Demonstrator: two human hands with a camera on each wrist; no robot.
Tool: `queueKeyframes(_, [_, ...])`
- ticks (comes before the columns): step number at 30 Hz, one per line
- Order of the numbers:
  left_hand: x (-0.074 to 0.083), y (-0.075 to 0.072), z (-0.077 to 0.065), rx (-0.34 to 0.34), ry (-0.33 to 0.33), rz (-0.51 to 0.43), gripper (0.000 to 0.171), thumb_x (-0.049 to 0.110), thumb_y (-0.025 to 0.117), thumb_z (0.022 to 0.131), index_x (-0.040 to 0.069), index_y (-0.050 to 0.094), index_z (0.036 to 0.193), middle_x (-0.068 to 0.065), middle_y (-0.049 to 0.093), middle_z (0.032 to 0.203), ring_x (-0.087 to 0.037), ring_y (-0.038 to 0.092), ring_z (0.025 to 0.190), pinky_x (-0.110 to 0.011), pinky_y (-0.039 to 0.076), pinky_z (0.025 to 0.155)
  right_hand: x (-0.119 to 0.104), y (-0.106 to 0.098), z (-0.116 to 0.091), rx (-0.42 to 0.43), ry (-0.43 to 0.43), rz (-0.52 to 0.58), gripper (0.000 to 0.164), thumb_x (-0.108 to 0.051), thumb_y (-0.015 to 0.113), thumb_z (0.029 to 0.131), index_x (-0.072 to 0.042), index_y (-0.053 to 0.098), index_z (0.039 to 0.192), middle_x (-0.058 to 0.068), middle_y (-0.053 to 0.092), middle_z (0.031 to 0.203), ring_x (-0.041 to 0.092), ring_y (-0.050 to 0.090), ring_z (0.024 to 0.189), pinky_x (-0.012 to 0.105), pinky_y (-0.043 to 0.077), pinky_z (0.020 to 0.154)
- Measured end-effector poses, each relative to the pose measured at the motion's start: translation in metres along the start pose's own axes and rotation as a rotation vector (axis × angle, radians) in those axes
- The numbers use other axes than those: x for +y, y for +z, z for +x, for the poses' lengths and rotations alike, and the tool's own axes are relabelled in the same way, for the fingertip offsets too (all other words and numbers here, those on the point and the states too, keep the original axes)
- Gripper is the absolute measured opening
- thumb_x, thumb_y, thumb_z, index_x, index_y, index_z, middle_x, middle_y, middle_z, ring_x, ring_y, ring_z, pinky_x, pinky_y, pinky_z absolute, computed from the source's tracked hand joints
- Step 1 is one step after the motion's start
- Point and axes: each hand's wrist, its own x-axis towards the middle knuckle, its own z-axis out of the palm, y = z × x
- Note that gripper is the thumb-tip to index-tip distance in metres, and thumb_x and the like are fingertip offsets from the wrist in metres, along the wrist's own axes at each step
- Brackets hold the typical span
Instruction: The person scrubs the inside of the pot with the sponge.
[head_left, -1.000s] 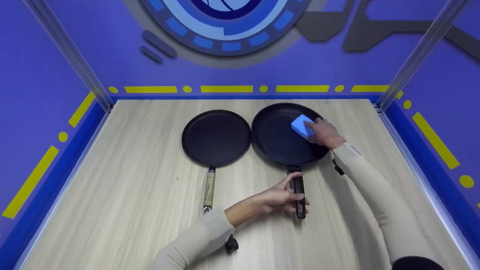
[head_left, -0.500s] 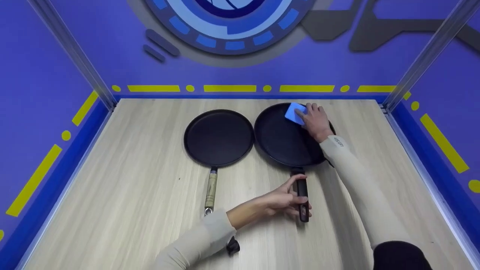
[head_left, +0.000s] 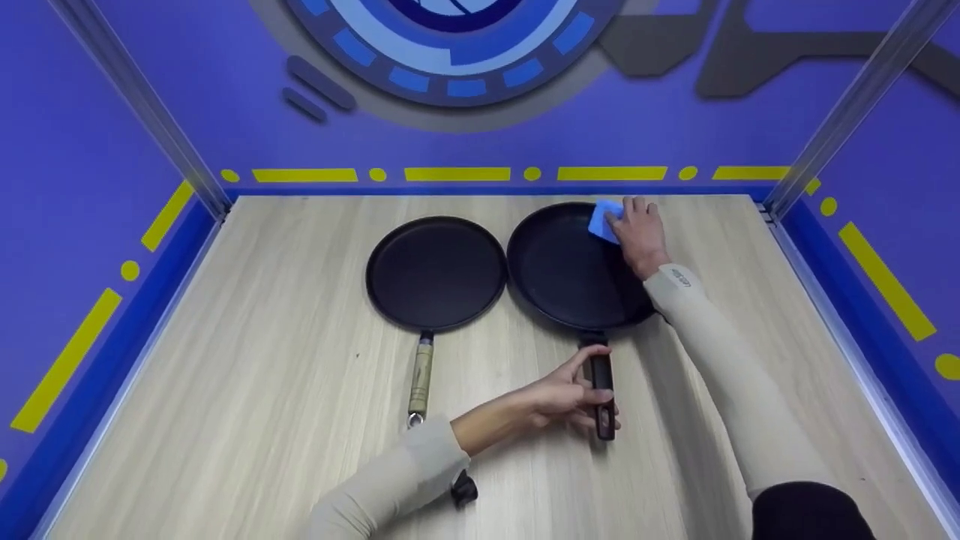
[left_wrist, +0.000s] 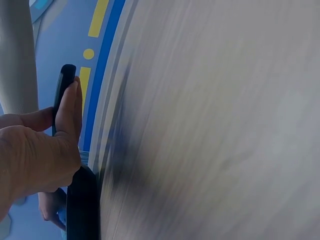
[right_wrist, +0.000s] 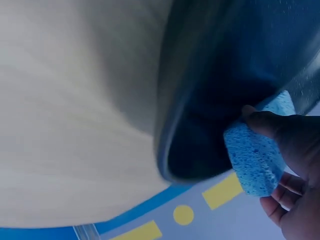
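A black frying pan (head_left: 562, 277) lies at the right of the table's back half, its black handle (head_left: 602, 375) toward the person. My left hand (head_left: 562, 394) grips that handle from the left side, thumb over the top and fingers beneath; the left wrist view shows the handle (left_wrist: 63, 90) between thumb and fingers. At the pan's far right rim, my right hand (head_left: 641, 234) holds a blue sponge (head_left: 604, 222). In the right wrist view the porous sponge (right_wrist: 255, 155) is pinched between thumb and fingers, right at the pan's rim (right_wrist: 167, 160).
A second, flatter black pan (head_left: 436, 274) with a wood-look handle (head_left: 421, 379) sits just left of the first, rims side by side. Both lie on a pale wooden table (head_left: 285, 315). Blue-purple panels (head_left: 480, 150) with yellow marks wall in the back and sides.
The right hand with the sponge has moved from the pan's right inner side up to its far rim, then slightly right along it. The left hand keeps its grip on the handle.
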Motion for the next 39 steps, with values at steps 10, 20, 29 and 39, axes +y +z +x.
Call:
queueKeyframes(10, [0.000,0.000,0.003,0.042,-0.013,0.010,0.071,-0.006,0.058,0.099,0.026,0.031,0.156,-0.025,0.071,0.095,-0.053,0.068,0.107,-0.047,0.063,0.083,0.023,-0.044,-0.020,-0.218,-0.046,-0.020,0.025,-0.003,0.055,0.099,0.002,0.071,0.117,0.032,0.054,0.118,0.043,0.051,0.109,0.055,0.047,0.098])
queueKeyframes(20, [-0.002,0.002,0.004,0.058,-0.019,-0.020,0.072,-0.009,0.058,0.098,0.026,0.031,0.155,-0.016,0.066,0.086,-0.056,0.065,0.109,-0.049,0.063,0.085,0.023,-0.095,-0.045,-0.585,-0.046,0.088,0.033,-0.014,0.084,0.074,0.003,0.072,0.100,0.023,0.064,0.099,0.037,0.057,0.096,0.053,0.052,0.093])
queueKeyframes(29, [0.001,0.000,0.004,0.069,-0.055,0.016,0.072,-0.005,0.058,0.097,0.030,0.034,0.155,-0.019,0.065,0.091,-0.054,0.069,0.104,-0.051,0.063,0.083,0.028,-0.096,-0.047,-0.958,-0.143,0.291,0.020,-0.034,0.079,0.074,-0.021,0.064,0.075,-0.007,0.050,0.074,0.014,0.052,0.077,0.031,0.050,0.068])
queueKeyframes(39, [0.000,-0.002,0.004,0.024,-0.068,-0.016,0.071,-0.004,0.058,0.098,0.031,0.034,0.155,-0.018,0.065,0.091,-0.055,0.066,0.109,-0.056,0.060,0.091,0.026,-0.064,-0.043,-1.262,-0.206,0.882,0.068,-0.035,0.064,0.093,-0.009,0.046,0.154,0.015,0.044,0.156,0.020,0.046,0.128,0.042,0.048,0.111])
